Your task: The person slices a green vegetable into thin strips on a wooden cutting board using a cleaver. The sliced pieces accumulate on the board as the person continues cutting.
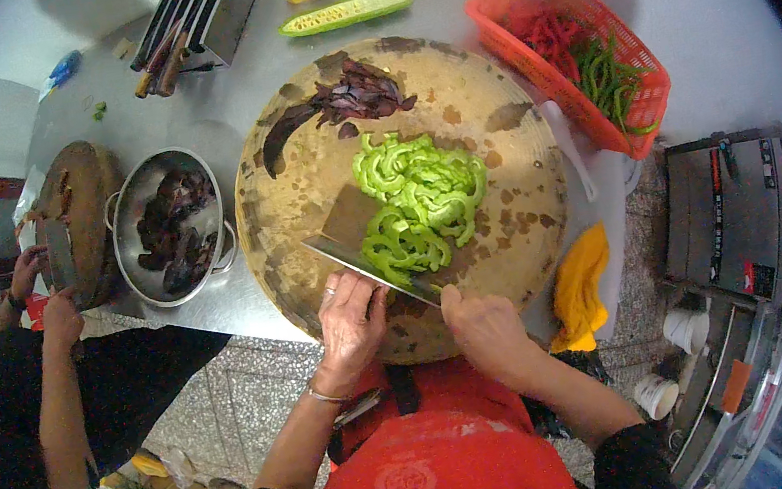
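Observation:
My right hand (482,318) grips the handle of a cleaver (364,267), whose blade stands against a pile of sliced bitter melon (424,186) on a round wooden chopping block (285,245). Curled beside the near side of the blade is my left hand (351,315), its fingers partly bent; whatever lies beneath them is mostly hidden. Dark purplish-brown cut slices (364,93), perhaps cured meat, lie at the block's far side, with a longer curved piece at their left. Behind the block, half a bitter melon (345,14) rests cut face up on the metal table.
A steel colander (217,194) with dark pieces stands left, beside a co-worker's hands at a second block (79,215). A red plastic basket (653,72) holds red and green peppers. A knife rack (238,9) is at the back; a yellow cloth (583,288) lies right.

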`<state>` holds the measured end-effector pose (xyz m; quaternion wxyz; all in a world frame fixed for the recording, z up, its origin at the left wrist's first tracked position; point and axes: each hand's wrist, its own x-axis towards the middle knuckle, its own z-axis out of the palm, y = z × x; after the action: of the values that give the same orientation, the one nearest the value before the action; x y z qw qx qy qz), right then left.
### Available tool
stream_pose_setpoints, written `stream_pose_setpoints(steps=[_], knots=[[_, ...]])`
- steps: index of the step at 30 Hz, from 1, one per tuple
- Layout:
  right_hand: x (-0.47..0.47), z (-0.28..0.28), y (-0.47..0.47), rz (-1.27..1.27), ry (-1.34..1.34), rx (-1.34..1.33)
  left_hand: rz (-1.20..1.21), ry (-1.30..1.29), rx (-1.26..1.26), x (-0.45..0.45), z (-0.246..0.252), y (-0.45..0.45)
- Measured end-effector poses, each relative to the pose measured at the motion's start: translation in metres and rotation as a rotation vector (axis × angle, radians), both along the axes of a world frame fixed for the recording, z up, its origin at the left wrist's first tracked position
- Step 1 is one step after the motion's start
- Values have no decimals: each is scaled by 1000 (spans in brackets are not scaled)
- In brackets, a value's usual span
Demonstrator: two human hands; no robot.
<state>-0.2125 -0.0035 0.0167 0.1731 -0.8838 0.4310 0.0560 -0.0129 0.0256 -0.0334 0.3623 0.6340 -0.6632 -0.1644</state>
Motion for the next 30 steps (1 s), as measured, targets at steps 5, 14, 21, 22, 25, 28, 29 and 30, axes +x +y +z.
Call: stream_pose_setpoints(steps=[5,14,21,22,25,28,29,30], knots=[[1,-4,-2,-24,-14,-10,-32,7,-34,4,1,7],[1,18,6,-9,-40,-3,-29,-34,-41,3,-11,9],[-2,15,6,-10,-83,-37,-22,-21,-96,3,-7,7],[-2,15,8,27,-26,32,-10,-28,-77,3,-7,7],[2,3,8,-53,-65,-68,6,-33,-69,1,-5,7],[4,-6,5,-33,57,27,10,-27,-59,1,-4,9],[4,-7,5,-40,-8,-30,8,-14,-61,2,-4,11],[4,-6,5,-35,-4,-30,4,6,-50,4,-5,12]])
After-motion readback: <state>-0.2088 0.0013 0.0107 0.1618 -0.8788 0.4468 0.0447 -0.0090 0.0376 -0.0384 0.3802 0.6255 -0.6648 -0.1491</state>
